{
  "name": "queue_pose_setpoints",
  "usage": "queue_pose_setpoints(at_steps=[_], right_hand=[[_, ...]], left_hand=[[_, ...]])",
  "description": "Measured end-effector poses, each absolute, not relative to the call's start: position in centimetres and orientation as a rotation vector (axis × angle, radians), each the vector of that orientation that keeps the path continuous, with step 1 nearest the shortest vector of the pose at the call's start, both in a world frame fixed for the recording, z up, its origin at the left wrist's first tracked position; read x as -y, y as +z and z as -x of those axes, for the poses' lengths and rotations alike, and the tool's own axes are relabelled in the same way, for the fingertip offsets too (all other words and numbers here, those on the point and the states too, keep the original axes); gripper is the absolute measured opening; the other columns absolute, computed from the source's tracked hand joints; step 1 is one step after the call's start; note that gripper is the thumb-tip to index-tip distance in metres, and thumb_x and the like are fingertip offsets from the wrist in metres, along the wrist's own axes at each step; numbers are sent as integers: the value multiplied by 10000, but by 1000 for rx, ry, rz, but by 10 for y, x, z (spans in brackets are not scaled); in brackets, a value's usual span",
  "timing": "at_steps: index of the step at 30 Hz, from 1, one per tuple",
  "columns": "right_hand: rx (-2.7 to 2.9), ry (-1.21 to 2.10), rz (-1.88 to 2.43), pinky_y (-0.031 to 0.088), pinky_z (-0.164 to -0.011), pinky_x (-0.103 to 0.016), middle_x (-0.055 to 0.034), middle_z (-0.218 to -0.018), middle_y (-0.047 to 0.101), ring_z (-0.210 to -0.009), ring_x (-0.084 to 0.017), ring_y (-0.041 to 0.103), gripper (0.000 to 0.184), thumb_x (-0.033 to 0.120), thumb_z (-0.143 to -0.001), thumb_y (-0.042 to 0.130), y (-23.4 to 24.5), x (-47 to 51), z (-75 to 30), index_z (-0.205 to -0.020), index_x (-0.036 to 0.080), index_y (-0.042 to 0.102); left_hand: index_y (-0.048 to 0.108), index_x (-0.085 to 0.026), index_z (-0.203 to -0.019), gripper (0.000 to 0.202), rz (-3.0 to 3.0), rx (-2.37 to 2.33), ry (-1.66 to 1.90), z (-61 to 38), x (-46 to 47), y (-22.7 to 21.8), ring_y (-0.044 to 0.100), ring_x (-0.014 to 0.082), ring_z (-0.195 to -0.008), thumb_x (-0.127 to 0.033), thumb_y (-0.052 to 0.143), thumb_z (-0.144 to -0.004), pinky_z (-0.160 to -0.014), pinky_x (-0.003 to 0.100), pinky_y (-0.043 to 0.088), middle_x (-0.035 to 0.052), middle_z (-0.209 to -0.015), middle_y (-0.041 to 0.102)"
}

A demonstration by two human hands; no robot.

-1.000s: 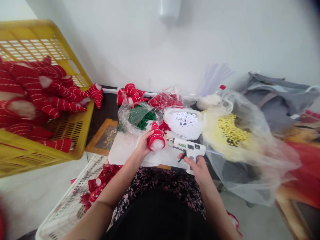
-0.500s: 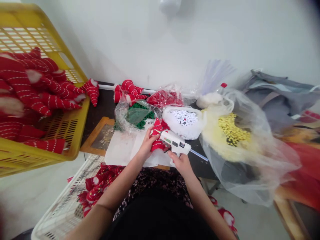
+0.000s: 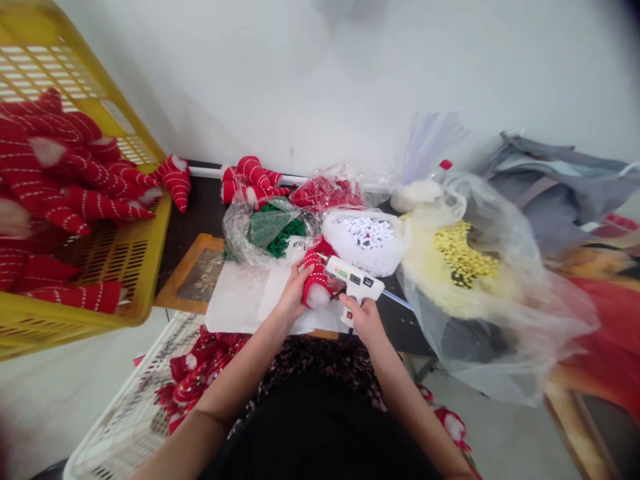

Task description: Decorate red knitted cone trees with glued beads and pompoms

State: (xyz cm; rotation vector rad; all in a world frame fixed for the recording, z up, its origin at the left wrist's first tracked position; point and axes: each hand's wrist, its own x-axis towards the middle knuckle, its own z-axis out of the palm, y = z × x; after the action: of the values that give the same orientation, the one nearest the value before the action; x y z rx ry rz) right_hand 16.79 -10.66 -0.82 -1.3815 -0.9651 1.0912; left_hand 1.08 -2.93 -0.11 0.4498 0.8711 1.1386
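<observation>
In the head view, the person's left hand [image 3: 297, 291] is curled closely around a red knitted cone [image 3: 315, 280] with white stripes, and the right hand [image 3: 364, 319] is closed around the grip of a white hot glue gun [image 3: 353, 276]; the nozzle of the gun is very near the cone, and a clear glue stick [image 3: 399, 301] comes out behind it. The cone is held just above a white paper sheet [image 3: 235, 307], with white filling showing at its wide end; the picture does not show if glue is on it. Much of the making seems done, because a yellow plastic crate [image 3: 75, 327] at the left holds a heap of similar red cones [image 3: 50, 200], many with white filling; one more cone [image 3: 175, 180] leans on its rim. Further red cones [image 3: 253, 179] lie by the wall, and others [image 3: 195, 380] lie in a white plastic crate [image 3: 125, 400] below the table. Left in their containers are green pompoms [image 3: 280, 245] in a clear plastic bag [image 3: 237, 233], white pompoms [image 3: 365, 233] in a white bag [image 3: 363, 261], and yellow pompoms [image 3: 465, 260] in a large clear bag [image 3: 500, 347]; on the cones, no pompoms can be told at this size.
</observation>
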Motion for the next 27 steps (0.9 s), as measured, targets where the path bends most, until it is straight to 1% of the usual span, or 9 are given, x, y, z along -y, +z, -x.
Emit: queue_pose_setpoints(at_steps=[5, 7, 10, 12, 15, 17, 22, 25, 27], right_hand=[[958, 1175, 1229, 584, -888, -407, -84, -896, 785, -916, -288, 712, 360, 554, -770, 787, -3, 102, -164, -895, 217, 768], [959, 1165, 1183, 582, -891, -401, -91, -964, 799, -939, -282, 713, 357, 549, -796, 769, 3, 105, -166, -926, 217, 770], [962, 1145, 1261, 556, -697, -332, -104, -965, 799, -849, -256, 693, 399, 585, -826, 745, 13, 116, -177, -923, 199, 779], [1034, 1157, 1373, 452, -537, -281, -98, -871, 778, -715, -217, 638, 443, 617, -870, 703, 20, 128, -186, -877, 184, 795], [1174, 1113, 1494, 342, -464, -267, -53, -683, 696, -538, -153, 492, 496, 626, -937, 631, 30, 145, -195, -814, 182, 815], [1261, 1043, 1506, 372, -488, -270, -41, -674, 691, -524, -142, 472, 483, 602, -948, 627, 33, 154, -196, -788, 189, 820], [1306, 995, 1466, 460, -556, -284, -65, -780, 748, -610, -175, 579, 446, 574, -940, 649, 34, 157, -187, -802, 190, 827], [1154, 1038, 1482, 475, -538, -292, -85, -861, 778, -618, -184, 594, 494, 640, -922, 665, 28, 148, -178, -942, 179, 841], [1033, 1081, 1477, 508, -545, -310, -85, -805, 772, -626, -206, 619, 572, 698, -868, 710, 21, 137, -172, -1037, 166, 834]], left_hand=[[533, -210, -1291, 658, -450, -850, 1137, -7, 28, -2, 745, 209, -839, -315, 886, -745, -826, 349, 602, 40, -1019, 756], [544, -211, -1291, 693, -474, -855, 1130, -2, 27, -1, 740, 213, -844, -326, 903, -709, -817, 340, 590, 35, -1006, 756], [582, -204, -1274, 714, -530, -847, 1113, 10, 25, 0, 735, 209, -837, -329, 923, -659, -787, 317, 573, 38, -1006, 764], [604, -196, -1272, 707, -568, -823, 1104, 18, 23, -1, 734, 207, -835, -336, 920, -655, -779, 314, 571, 51, -1030, 771], [632, -197, -1275, 667, -593, -801, 1108, 26, 23, -6, 738, 203, -849, -327, 893, -674, -778, 312, 575, 68, -1083, 778], [649, -194, -1268, 633, -601, -798, 1114, 26, 22, -9, 747, 210, -881, -321, 877, -691, -790, 313, 580, 78, -1103, 780], [657, -172, -1259, 625, -589, -835, 1128, 19, 20, -14, 753, 217, -860, -365, 900, -716, -793, 322, 594, 88, -1053, 790], [648, -175, -1271, 627, -600, -858, 1146, 16, 18, -16, 749, 210, -868, -389, 904, -740, -814, 326, 599, 82, -1068, 788], [647, -177, -1271, 625, -608, -873, 1154, 16, 18, -18, 748, 216, -886, -400, 905, -747, -838, 338, 599, 78, -1074, 786]])
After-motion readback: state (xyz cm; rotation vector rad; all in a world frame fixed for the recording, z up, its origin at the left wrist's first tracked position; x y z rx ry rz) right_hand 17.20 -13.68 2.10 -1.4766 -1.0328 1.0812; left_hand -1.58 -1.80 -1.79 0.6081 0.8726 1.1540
